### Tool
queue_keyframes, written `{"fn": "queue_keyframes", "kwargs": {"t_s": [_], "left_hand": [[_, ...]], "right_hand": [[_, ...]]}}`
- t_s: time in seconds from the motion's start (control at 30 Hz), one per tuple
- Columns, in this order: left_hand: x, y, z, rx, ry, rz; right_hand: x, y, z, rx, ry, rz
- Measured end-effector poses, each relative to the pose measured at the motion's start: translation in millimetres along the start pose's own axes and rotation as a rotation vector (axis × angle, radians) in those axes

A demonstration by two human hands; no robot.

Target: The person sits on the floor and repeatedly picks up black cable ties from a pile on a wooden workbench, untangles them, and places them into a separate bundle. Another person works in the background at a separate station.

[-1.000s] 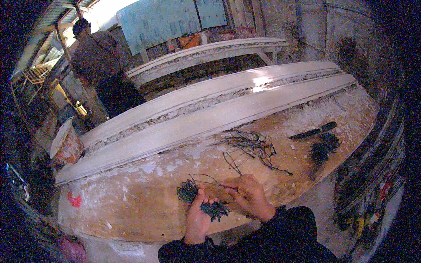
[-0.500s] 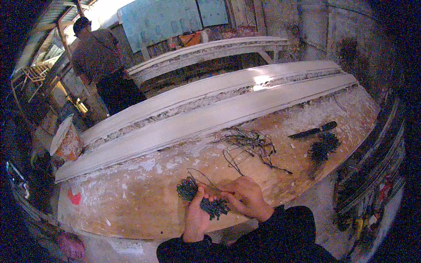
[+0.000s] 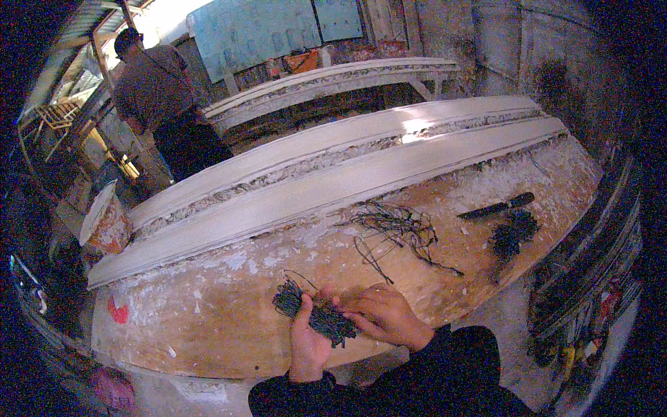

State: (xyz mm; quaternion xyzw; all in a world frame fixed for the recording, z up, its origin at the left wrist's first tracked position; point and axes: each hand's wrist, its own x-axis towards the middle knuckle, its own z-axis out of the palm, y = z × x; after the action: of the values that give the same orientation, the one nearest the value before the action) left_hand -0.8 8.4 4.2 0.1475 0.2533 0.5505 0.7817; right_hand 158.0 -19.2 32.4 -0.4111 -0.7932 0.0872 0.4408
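My left hand (image 3: 307, 340) is wrapped round a bundle of dark, thin cords (image 3: 328, 324), with the thumb lying over it. Against the bundle's right side, my right hand (image 3: 386, 316) has its fingers bent and pressed together. What they pinch, if anything, is hidden. One thin strand loops out from the bundle's upper end. A loose tangle of dark cords (image 3: 397, 226) lies beyond my hands on the wooden work surface (image 3: 208, 313). Farther right are a knife with a dark handle (image 3: 497, 206) and a second dark bundle (image 3: 514, 233).
Two long white-coated strips (image 3: 333, 181) run across the surface behind the cords. A paint-smeared container (image 3: 105, 226) stands at the left end. Beyond, a person (image 3: 163, 97) faces away near a long white bench (image 3: 326, 78). Clutter (image 3: 583, 326) lies on the floor at right.
My left hand and the bundle have shifted slightly left. My right fingers have moved closer in over the bundle, and the strand at its top has become a shorter loop.
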Motion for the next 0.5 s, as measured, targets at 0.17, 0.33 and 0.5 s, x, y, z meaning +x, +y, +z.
{"fn": "queue_keyframes", "kwargs": {"t_s": [0.17, 0.33, 0.5], "left_hand": [[-0.4, -0.6, -2.2, -0.072, -0.126, 0.036], [-2.5, -0.5, 1.0, -0.076, -0.086, 0.085], [-1.9, 0.0, 2.8, -0.062, -0.136, 0.115]], "right_hand": [[0.8, 3.7, 4.3, 0.035, -0.028, -0.015], [0.4, 4.1, 4.6, 0.016, -0.058, -0.03], [0.5, 5.0, 4.3, 0.032, -0.101, -0.018]]}}
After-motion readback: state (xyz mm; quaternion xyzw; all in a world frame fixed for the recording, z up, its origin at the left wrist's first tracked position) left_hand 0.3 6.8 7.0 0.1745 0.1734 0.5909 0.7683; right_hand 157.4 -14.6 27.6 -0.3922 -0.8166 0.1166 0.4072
